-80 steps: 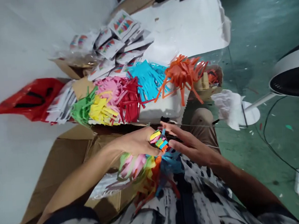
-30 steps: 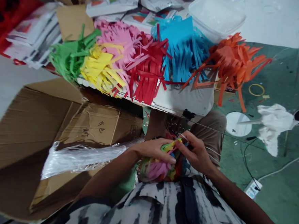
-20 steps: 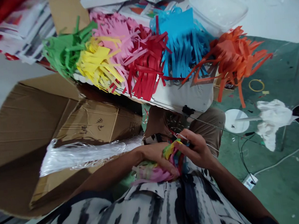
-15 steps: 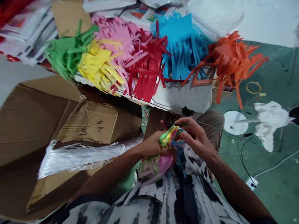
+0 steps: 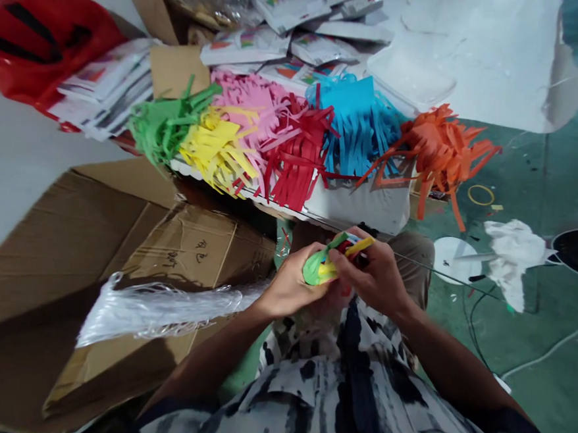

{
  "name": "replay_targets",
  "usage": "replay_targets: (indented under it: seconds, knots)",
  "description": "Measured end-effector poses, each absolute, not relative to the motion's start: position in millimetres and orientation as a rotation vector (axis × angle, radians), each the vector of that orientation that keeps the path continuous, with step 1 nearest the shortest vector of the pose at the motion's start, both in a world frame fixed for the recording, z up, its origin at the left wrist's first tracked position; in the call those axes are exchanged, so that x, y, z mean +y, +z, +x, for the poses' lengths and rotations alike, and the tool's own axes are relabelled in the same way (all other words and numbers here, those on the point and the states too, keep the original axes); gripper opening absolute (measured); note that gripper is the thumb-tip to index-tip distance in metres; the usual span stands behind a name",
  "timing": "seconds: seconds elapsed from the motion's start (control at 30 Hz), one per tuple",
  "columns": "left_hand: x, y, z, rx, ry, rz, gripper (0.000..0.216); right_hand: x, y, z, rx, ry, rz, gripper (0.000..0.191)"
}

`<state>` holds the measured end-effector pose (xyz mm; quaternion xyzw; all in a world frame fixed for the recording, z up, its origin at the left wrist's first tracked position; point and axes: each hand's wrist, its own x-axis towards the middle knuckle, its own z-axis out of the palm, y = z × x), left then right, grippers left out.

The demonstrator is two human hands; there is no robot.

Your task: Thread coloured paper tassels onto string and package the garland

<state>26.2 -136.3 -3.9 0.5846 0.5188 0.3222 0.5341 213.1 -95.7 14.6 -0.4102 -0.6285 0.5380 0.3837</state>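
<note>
Hold the multicoloured strip bundle (image 5: 314, 269) firmly at its rounded green-and-yellow head with the left hand (image 5: 291, 287), and manage the loose ends with the right hand (image 5: 381, 277). For good control, the left grip should be steady but light enough not to crush the folds; the right should draw the strips evenly, one colour flat against the next. A strip slipping out of line is the likeliest fault.

Fingers: those of the left hand are curled closely around the left side of the bundle, with little gap. The right thumb presses the yellow strip (image 5: 359, 247) at the bundle's right side, the other fingers bent behind it; their exact contact is hidden. Both hands meet at the bundle, near the person's lap and short of the bench edge. Below the hands the strip ends are blurred.

Beyond the hands, the bench (image 5: 495, 50) carries fringed sheets in a row along its near edge. From left to right: green fringe (image 5: 164, 125), yellow fringe (image 5: 218, 142), pink fringe (image 5: 258, 103), red fringe (image 5: 295, 163), blue fringe (image 5: 355, 109) and orange fringe (image 5: 435, 140), the last hanging over the right end. Whether they are paper or cloth cannot be told. Printed packets (image 5: 290, 6) lie on the far side.

To the left, an open cardboard box (image 5: 72, 235) bears a hank of clear cord (image 5: 151, 308).
</note>
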Motion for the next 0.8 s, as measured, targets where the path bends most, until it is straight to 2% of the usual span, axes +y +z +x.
replay_targets:
  seconds: [0.13, 0.23, 0.3, 0.37, 0.47, 0.53, 0.63, 0.7, 0.8]
  knots:
    - [-146.8, -2.0, 27.7, 1.422, 0.741, 1.575, 0.043, -93.0, 14.7, 205.0, -1.633, 1.54, -0.929, 0.04]
    - [-148.8, -0.7, 26.4, 1.443, 0.687, 1.625, 0.039, -91.6, 13.9, 199.0, -1.622, 1.486, -0.983, 0.032]
    - [-146.0, 6.3, 14.6, 1.369, 0.611, 1.656, 0.057, -89.3, 15.0, 198.9, -1.663, 1.411, -1.018, 0.029]
    - [-140.0, 20.3, -6.2, 1.292, 0.515, 1.731, 0.088, -85.8, 17.4, 201.1, -1.736, 1.299, -1.036, 0.029]
    - [-128.1, 47.1, -36.3, 1.44, 0.655, 1.864, 0.092, -81.2, 23.0, 202.4, -1.885, 1.153, -1.013, 0.028]
    - [-122.1, 59.7, -42.2, 1.455, 0.78, 1.912, 0.112, -80.8, 28.6, 198.9, -1.982, 1.119, -0.926, 0.026]
    - [-120.3, 58.7, -27.5, 1.2, 0.709, 1.845, 0.136, -84.1, 38.7, 191.1, -2.026, 1.128, -0.782, 0.024]
    - [-123.3, 46.6, -12.7, 1.047, 0.665, 1.698, 0.132, -87.0, 44.2, 188.5, -2.013, 1.152, -0.72, 0.022]
    - [-130.6, 25.0, 0.9, 0.967, 0.729, 1.496, 0.114, -89.6, 46.0, 190.2, -1.972, 1.177, -0.693, 0.018]
